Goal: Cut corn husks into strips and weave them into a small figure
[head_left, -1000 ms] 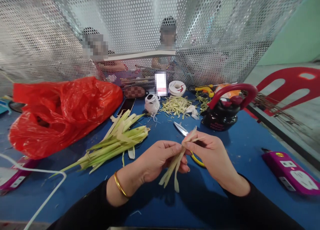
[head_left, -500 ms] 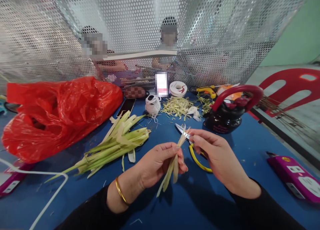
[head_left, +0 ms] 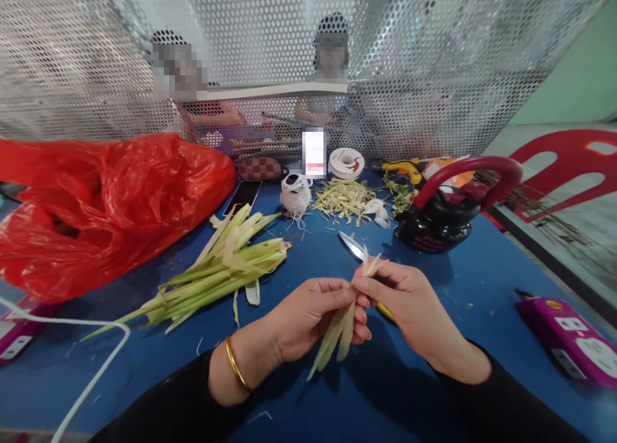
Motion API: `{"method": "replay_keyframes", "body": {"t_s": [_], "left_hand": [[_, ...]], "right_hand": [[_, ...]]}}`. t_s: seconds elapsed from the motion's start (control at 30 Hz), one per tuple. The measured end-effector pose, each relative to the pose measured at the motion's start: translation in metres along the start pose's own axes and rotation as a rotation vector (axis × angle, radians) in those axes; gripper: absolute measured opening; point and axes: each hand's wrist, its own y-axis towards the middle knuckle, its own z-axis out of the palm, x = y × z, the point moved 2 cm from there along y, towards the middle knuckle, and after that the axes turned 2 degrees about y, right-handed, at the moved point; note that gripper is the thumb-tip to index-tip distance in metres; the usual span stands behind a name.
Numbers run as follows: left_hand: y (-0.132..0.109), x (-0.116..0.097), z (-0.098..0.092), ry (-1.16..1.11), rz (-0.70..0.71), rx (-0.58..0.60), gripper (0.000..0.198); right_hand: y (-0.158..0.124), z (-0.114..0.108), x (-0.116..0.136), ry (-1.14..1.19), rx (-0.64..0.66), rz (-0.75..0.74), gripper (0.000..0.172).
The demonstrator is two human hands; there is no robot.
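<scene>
A small bunch of pale corn husk strips [head_left: 332,340] is pinched between my two hands above the blue table. My left hand [head_left: 315,314], with a gold bangle at the wrist, is closed round its middle. Thumb and fingertips of my right hand [head_left: 405,301] close on the bunch near its upper end, touching the left fingertips. Scissors [head_left: 351,245] with yellow handles lie beneath, their handles mostly hidden by my right hand. To the left rests a pile of green corn husks [head_left: 226,269]. Behind are a ball of white string [head_left: 295,195] and a heap of husk trimmings [head_left: 343,198].
A red plastic bag [head_left: 116,205] fills the left side. On the right stand a black pot with a red handle [head_left: 434,224] and a purple power strip [head_left: 569,340]. A white cable [head_left: 96,379] crosses the left front. Two people sit behind the perforated screen [head_left: 260,38].
My right hand has moved left and down onto the bunch, meeting my left fingertips. It now covers most of the scissors' yellow handles. The camera view has shifted slightly.
</scene>
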Motion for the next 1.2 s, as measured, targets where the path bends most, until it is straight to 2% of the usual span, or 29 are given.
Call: {"method": "replay_keyframes", "body": {"t_s": [0.13,0.33,0.53,0.6,0.7,0.8,0.87,0.93,1.07,1.2], "left_hand": [[-0.002,-0.003,0.001,0.054,0.023,-0.06,0.024],[-0.005,-0.008,0.003,0.2,0.034,-0.141,0.026],[-0.007,-0.009,0.003,0.272,0.034,-0.13,0.024],[-0.007,-0.008,0.003,0.277,0.042,-0.127,0.023],[-0.005,-0.01,0.003,0.272,0.107,-0.166,0.022],[-0.004,-0.016,0.003,0.226,0.249,-0.24,0.02],[-0.005,-0.02,0.003,0.184,0.357,-0.296,0.018],[-0.005,-0.022,0.002,0.161,0.414,-0.358,0.018],[-0.007,-0.019,-0.002,0.136,0.35,-0.421,0.021],[-0.007,-0.02,-0.004,0.146,0.363,-0.425,0.02]], "right_hand": [[0.001,-0.002,0.001,-0.138,-0.066,-0.078,0.019],[0.001,-0.002,0.002,-0.175,-0.065,-0.083,0.021],[0.0,-0.002,0.002,-0.224,-0.043,-0.131,0.026],[-0.001,-0.001,0.001,-0.187,-0.032,-0.1,0.027],[0.0,-0.001,-0.002,-0.051,-0.046,-0.021,0.017],[0.0,-0.002,-0.007,0.025,-0.066,0.002,0.028],[0.0,0.001,-0.013,0.059,0.001,0.028,0.034],[-0.002,0.007,-0.02,0.09,0.124,0.079,0.036],[-0.007,0.019,-0.036,0.19,0.325,0.253,0.033],[-0.01,0.024,-0.045,0.383,0.367,0.429,0.036]]}}
